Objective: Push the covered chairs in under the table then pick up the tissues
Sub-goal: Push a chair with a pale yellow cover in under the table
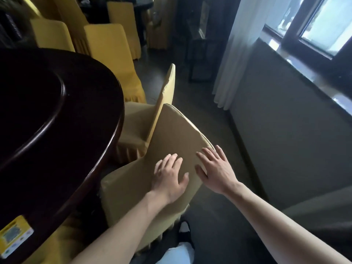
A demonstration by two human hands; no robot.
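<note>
Hands (169, 178) (215, 172) on chair (171, 134), seat hidden

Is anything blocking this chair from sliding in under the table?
Nothing visible does. Both hands, left hand and right hand, lie flat on the near chair back, whose seat front is already at the dark table edge. Under the table is hidden.

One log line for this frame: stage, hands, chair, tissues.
stage: pushing chair | left hand: flat on nearest covered chair back | right hand: flat on same back, at edge | table: chair beside rim | tissues: not seen
</note>
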